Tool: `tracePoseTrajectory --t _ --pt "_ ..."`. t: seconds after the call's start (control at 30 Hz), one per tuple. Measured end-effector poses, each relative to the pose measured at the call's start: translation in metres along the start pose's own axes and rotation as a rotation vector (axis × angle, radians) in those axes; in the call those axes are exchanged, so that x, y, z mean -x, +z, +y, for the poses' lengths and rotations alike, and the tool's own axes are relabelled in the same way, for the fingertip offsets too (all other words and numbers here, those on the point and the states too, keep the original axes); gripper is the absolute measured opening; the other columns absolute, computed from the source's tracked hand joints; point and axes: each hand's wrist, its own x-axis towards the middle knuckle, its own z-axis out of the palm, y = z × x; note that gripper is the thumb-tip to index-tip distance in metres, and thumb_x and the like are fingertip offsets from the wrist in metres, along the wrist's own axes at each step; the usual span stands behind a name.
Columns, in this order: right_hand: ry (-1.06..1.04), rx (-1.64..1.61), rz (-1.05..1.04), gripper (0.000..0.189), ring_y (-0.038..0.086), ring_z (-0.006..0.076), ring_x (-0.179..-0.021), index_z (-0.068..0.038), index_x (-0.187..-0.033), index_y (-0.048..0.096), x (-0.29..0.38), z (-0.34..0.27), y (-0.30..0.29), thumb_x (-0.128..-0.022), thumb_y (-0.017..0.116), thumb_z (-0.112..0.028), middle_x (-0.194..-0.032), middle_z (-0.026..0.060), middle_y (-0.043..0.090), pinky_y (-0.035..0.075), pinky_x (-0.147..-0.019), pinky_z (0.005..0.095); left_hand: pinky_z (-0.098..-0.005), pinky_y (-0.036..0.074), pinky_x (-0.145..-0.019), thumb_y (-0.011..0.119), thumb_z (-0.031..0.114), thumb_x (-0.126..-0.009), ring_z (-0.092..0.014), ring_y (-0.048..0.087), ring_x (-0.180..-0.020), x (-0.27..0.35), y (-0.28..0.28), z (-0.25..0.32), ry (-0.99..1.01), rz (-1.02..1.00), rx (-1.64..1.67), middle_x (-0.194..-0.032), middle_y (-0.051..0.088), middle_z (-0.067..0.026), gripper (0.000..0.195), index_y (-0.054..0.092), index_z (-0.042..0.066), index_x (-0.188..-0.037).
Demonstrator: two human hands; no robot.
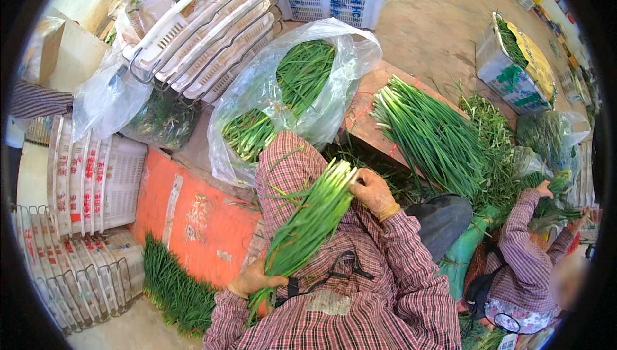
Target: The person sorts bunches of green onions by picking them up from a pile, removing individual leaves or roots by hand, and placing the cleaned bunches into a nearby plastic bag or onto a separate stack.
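Observation:
A bunch of green garlic chives (pixel 311 220) lies slantwise above my lap, its pale stem ends towards the upper right. My left hand (pixel 255 278) is closed around the leafy end at the lower left. At the stem end, my right hand (pixel 374 193) grips the pale stalks with bent fingers. Both hands wear thin tan gloves. Just beyond my knee, an open clear plastic bag (pixel 354 56) holds more chives (pixel 306 73). A large loose pile of chives (pixel 429 133) rests on a low wooden board (pixel 359 126) to the right, with red ties beside it.
Stacked white plastic crates (pixel 202 32) stand at the upper left, with more crates (pixel 96 181) below. An orange board (pixel 207 225) is on the left, beside standing chives (pixel 178 282). A co-worker (pixel 520 263) handles greens at the right. Trimmings (pixel 496 157) are heaped beyond the pile.

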Motion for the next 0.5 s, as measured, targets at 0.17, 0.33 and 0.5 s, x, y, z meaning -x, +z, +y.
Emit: tracePoseTrajectory --t 0.17,0.33,0.5 --pt "0.025 -0.386 0.255 0.015 0.062 0.0117 -0.087 -0.003 -0.098 0.073 -0.006 0.039 -0.016 -0.093 0.072 -0.017 -0.091 0.001 0.069 0.051 -0.081 0.0278 -0.0374 0.053 -0.09 0.076 0.039 -0.089 -0.025 0.069 -0.101 0.016 -0.007 0.031 0.005 -0.021 -0.413 -0.116 0.072 -0.0114 0.065 0.055 0.01 -0.143" --pt "0.059 -0.464 0.405 0.017 0.059 0.0091 -0.084 0.0 -0.103 0.072 0.007 0.021 -0.066 -0.097 0.069 -0.015 -0.094 0.0008 0.069 0.049 -0.079 0.0251 -0.0391 0.057 -0.085 0.076 0.023 -0.086 -0.034 0.073 -0.1 0.022 0.003 0.073 0.029 0.191 -0.758 -0.113 0.073 -0.0187 0.056 0.06 0.012 -0.138" --pt "-0.088 -0.228 0.276 0.02 0.066 0.0176 -0.095 -0.004 -0.111 0.073 0.045 -0.013 -0.057 -0.094 0.073 -0.017 -0.102 0.0056 0.071 0.053 -0.085 0.0304 -0.0421 0.057 -0.081 0.073 0.014 -0.08 -0.036 0.071 -0.099 0.003 0.005 0.038 0.142 0.447 -0.995 -0.118 0.071 -0.0166 0.069 0.054 0.018 -0.146"
